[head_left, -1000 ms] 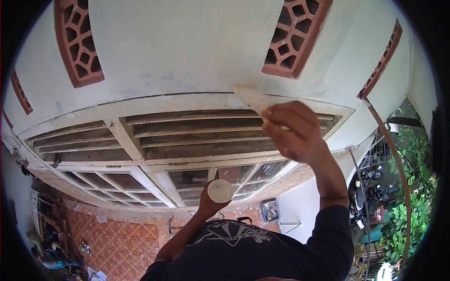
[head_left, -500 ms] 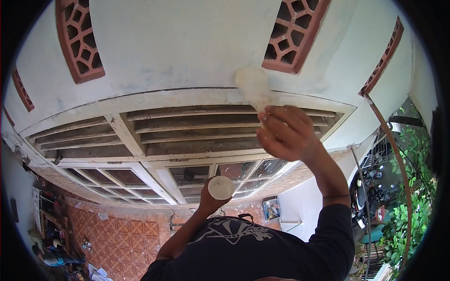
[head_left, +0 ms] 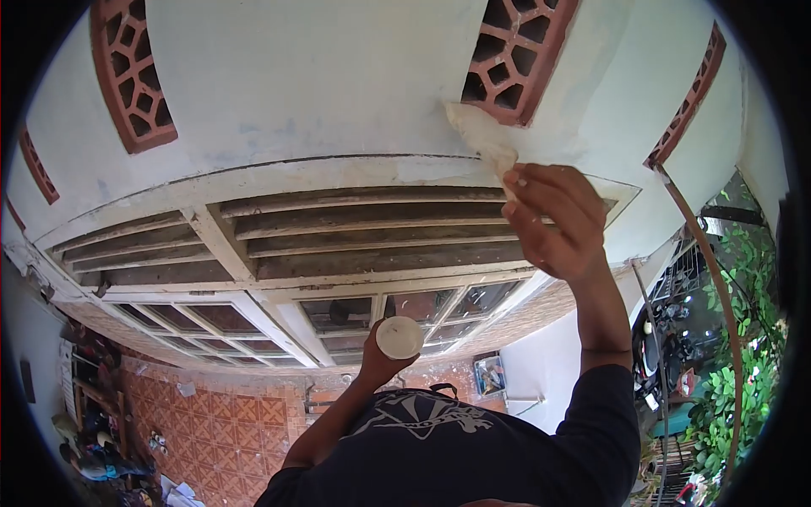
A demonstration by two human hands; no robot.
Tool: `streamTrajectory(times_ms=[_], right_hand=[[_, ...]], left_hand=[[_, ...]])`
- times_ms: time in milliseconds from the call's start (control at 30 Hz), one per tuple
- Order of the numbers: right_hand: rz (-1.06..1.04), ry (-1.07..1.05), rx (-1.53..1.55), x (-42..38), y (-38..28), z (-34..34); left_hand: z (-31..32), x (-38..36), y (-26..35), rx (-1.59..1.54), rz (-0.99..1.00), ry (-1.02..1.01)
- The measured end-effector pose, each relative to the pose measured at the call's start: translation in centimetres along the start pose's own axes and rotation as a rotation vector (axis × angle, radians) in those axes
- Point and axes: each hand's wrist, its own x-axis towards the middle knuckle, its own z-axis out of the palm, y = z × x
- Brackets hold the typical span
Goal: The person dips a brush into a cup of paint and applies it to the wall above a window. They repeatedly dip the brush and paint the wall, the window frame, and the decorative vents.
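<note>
My right hand (head_left: 557,220) is raised with its fingers closed around the narrow end of a cream-coloured paintbrush (head_left: 483,135). The brush's wide head lies at the pale wall (head_left: 312,84), just under the lower edge of a red-brown vent block (head_left: 515,59). Motion blurs the brush a little. Lower down, near my chest, my left hand (head_left: 384,359) wraps around a white cup (head_left: 400,338), whose round top faces the camera. Whether paint fills the cup I cannot make out.
Below the wall runs a white frame with wooden louvres (head_left: 380,226), and under that are paned windows (head_left: 338,314). A brown pipe (head_left: 705,245) stands at the right beside green plants (head_left: 731,380). Red patterned floor tiles (head_left: 211,422) lie far below.
My right hand and the paintbrush have moved to the right, and the brush now tilts more to the left. The left hand with the cup stays about where it was.
</note>
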Motion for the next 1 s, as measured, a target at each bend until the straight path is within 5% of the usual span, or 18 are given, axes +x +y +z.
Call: streamTrajectory(times_ms=[267,700,1000], right_hand=[[-0.029,-0.120,-0.009,-2.9,-1.9,1.2],[-0.068,0.020,-0.067,-2.9,0.8,0.1],[-0.037,-0.125,0.049,-4.3,-0.3,0.0]], left_hand=[[0.6,-0.1,0.3,-0.012,-0.037,0.023],[2.6,0.0,0.7,-0.016,-0.032,0.032],[3.5,0.1,0.8,-0.009,-0.050,0.054]])
